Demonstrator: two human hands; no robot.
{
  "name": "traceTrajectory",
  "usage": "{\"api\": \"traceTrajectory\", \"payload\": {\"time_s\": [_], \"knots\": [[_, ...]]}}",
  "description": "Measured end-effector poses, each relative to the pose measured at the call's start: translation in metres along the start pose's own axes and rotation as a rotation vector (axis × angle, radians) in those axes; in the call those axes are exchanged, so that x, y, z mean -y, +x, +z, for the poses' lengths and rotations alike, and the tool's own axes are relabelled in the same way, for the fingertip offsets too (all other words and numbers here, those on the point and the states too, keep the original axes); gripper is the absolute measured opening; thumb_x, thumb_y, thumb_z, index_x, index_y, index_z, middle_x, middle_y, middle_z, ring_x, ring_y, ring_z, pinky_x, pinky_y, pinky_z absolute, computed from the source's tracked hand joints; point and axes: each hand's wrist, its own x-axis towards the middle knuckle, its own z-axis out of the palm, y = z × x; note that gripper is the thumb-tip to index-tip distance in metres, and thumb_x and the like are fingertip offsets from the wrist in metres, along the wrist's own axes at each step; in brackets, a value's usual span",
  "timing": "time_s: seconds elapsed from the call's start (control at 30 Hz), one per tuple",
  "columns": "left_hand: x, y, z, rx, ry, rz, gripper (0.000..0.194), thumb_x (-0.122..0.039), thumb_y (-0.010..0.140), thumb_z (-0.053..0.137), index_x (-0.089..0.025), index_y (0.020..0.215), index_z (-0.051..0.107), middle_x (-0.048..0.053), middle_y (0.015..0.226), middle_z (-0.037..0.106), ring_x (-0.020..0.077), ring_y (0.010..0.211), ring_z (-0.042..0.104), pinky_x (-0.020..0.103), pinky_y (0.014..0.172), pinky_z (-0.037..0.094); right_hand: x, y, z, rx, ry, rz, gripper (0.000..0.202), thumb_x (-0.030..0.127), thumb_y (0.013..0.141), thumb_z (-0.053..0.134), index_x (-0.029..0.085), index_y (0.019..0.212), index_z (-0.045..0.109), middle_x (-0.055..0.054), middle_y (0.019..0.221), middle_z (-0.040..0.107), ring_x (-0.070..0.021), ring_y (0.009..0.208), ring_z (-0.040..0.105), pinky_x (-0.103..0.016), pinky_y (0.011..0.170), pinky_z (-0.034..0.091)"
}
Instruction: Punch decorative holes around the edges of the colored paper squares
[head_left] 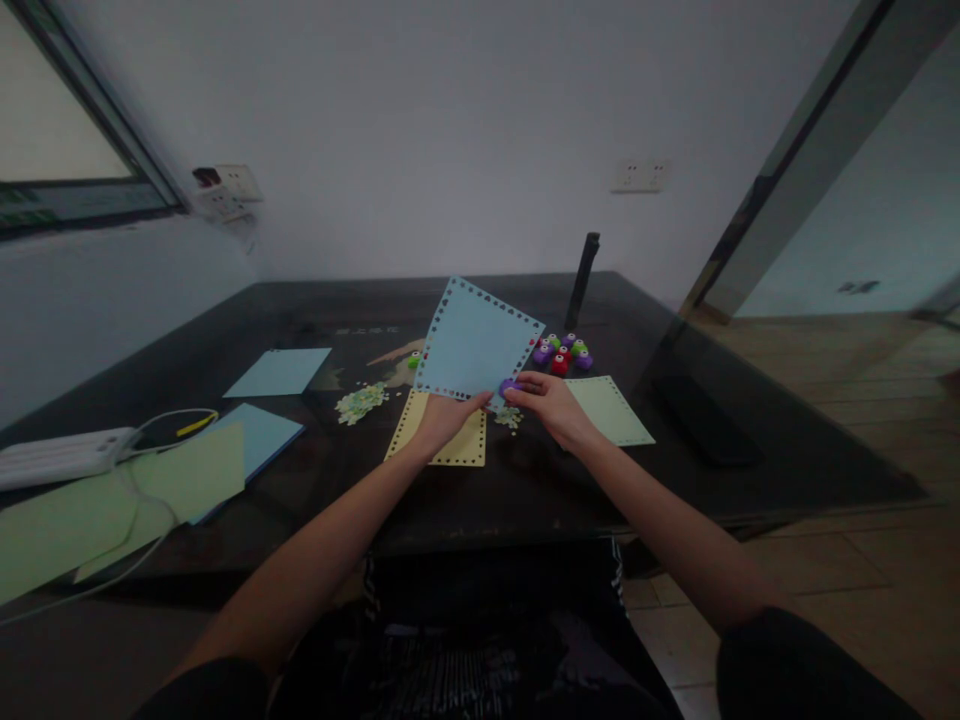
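Note:
A blue sheet of paper [480, 335] with small shapes punched along its edges is held up in front of me. My left hand [448, 415] grips its lower edge, thumb on top and the other fingers hidden behind. At the sheet's lower right corner, my right hand [551, 402] closes on a purple craft punch [510, 387]. Under my left hand lies a yellow sheet [463, 445] with a punched border. Partly behind my right hand rests a pale green sheet [611, 410], also punched near its edges.
Several coloured punches [561, 352] cluster behind my right hand. Piles of paper bits [361, 402] lie on the dark table [480, 510]. Blue paper [279, 372], green sheets [187, 480] and a white power strip [64, 458] sit left. A black upright object [583, 280] stands at the back.

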Motion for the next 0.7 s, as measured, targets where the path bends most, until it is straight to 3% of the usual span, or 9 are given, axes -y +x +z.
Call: {"api": "traceTrajectory", "payload": {"time_s": [0.13,0.7], "knots": [[-0.0006,0.0001,0.0000,-0.009,0.001,-0.003,0.031,-0.018,0.071,0.069,-0.020,0.101,0.061,0.007,0.089,0.069,0.0223,0.103,0.059,0.036,0.094,0.042,-0.0013,0.0007,-0.0003,-0.008,-0.009,-0.004,0.026,0.024,0.059,0.078,0.019,0.081,0.065,-0.001,0.079,0.067,-0.0147,0.074,0.061,-0.035,0.080,0.049],[0.0042,0.0006,-0.0002,0.037,0.089,0.016,0.034,-0.027,0.073,0.065,-0.019,0.107,0.061,0.008,0.104,0.069,0.0236,0.110,0.057,0.041,0.104,0.034,-0.0005,0.0000,0.0001,-0.025,-0.039,-0.006,0.028,0.027,0.056,0.080,0.018,0.078,0.066,-0.002,0.079,0.068,-0.0145,0.073,0.061,-0.033,0.078,0.048]]}}
